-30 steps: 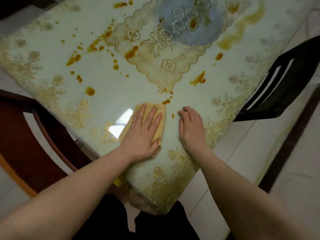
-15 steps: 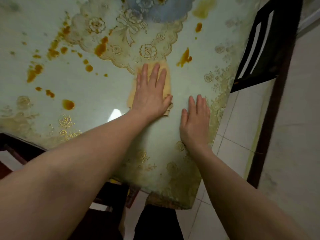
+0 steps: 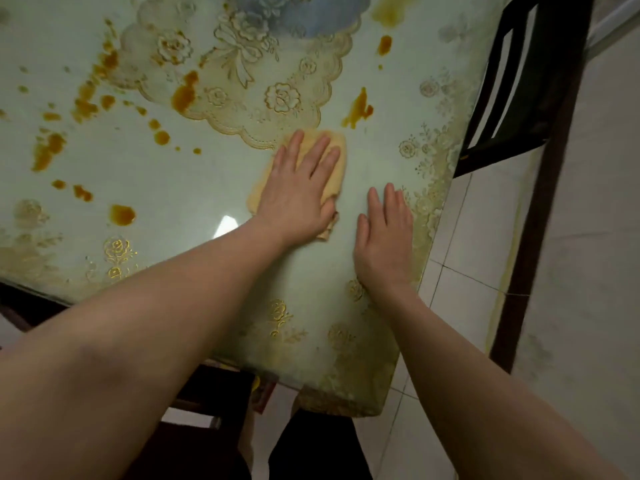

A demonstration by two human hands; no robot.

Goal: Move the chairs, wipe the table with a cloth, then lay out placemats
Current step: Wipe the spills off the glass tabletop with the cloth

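Note:
The table [image 3: 173, 188] has a glossy, pale floral cover spattered with brown sauce stains, such as a streak [image 3: 358, 109] just beyond the cloth and a blob [image 3: 121, 214] at the left. A folded yellow cloth [image 3: 337, 147] lies near the table's right corner. My left hand [image 3: 301, 181] presses flat on the cloth, thumb hooked round its near edge. My right hand [image 3: 384, 237] rests flat on the bare cover beside it, fingers apart, holding nothing.
A dark chair [image 3: 519, 81] stands off the table's right edge, with a dark floor strip [image 3: 533, 216] behind it. Another dark wooden chair [image 3: 207, 393] sits under the near edge by my legs. Pale floor tiles [image 3: 467, 237] lie to the right.
My left hand has slid the cloth away from the near edge up to the lace pattern's rim. My right hand stays flat on the table near the right edge.

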